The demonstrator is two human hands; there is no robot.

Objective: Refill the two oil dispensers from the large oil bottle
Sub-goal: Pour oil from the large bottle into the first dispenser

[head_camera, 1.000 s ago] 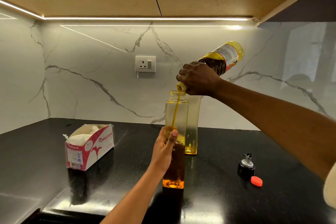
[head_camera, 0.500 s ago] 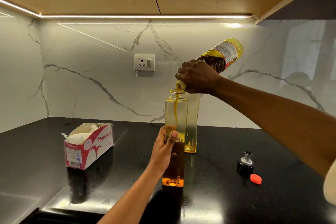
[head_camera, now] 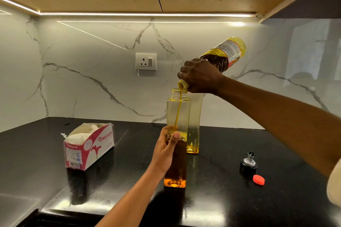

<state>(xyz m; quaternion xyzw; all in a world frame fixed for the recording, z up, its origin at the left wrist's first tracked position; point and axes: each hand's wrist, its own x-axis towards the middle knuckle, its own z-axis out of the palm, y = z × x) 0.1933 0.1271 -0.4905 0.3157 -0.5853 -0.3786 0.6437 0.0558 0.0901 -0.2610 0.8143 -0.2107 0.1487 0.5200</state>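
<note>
The right hand (head_camera: 201, 76) grips the tilted yellow plastic oil bottle (head_camera: 229, 52); the left hand (head_camera: 165, 153) holds the tall square clear dispenser (head_camera: 184, 114). Pouring slowly into the centre of its mouth should avoid spills.

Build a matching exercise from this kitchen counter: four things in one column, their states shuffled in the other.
1 large oil bottle
2 front dispenser
3 rear dispenser
4 red cap

A lies beside the black pourer
B tilted in the right hand, pouring
C holds only a little oil at its bottom
D gripped by the left hand, part filled

Pairs: 1-B, 2-D, 3-C, 4-A
</note>
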